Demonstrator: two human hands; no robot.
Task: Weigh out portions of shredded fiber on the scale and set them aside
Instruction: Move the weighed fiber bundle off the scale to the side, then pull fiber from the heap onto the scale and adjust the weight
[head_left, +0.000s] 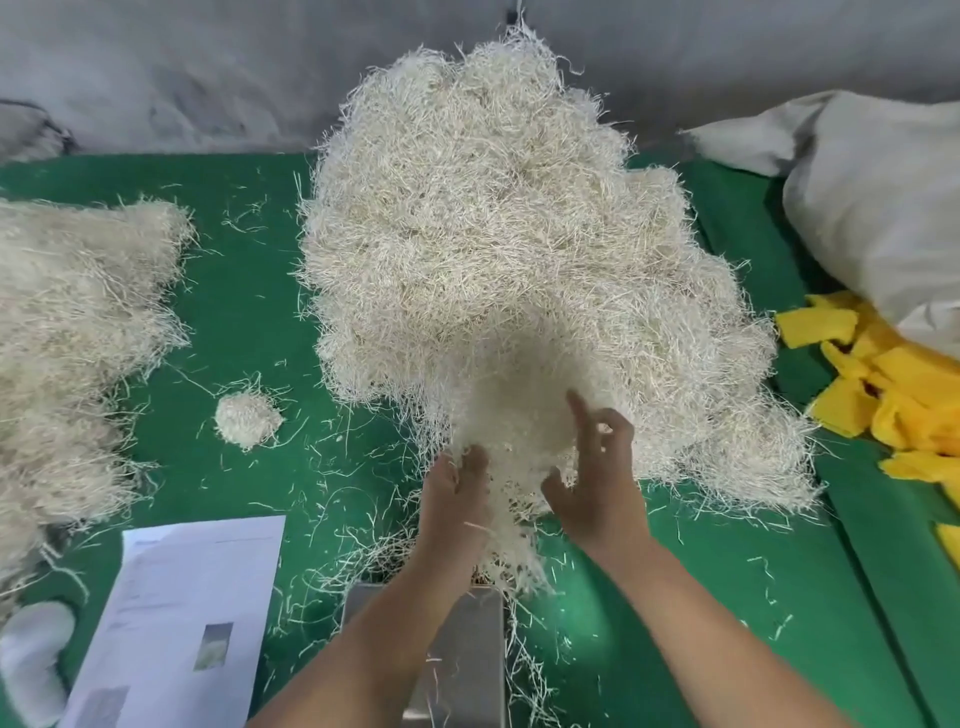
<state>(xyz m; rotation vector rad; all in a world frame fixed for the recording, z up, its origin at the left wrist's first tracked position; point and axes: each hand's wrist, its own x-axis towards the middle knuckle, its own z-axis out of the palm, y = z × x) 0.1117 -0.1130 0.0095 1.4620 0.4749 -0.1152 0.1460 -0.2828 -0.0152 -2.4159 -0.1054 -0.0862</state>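
Green table cover strewn with strands; scale mostly hidden under forearms (display unseen). Clump of fiber between left hand and right hand, both gripping it, against big pile.

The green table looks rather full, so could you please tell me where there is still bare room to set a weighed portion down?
Barest: the green strip between the left heap and the big middle pile, behind the small ball of fiber. Also free: front right, below the yellow pieces. Crowded: around both hands and the scale, strewn with loose strands, and the paper sheet.
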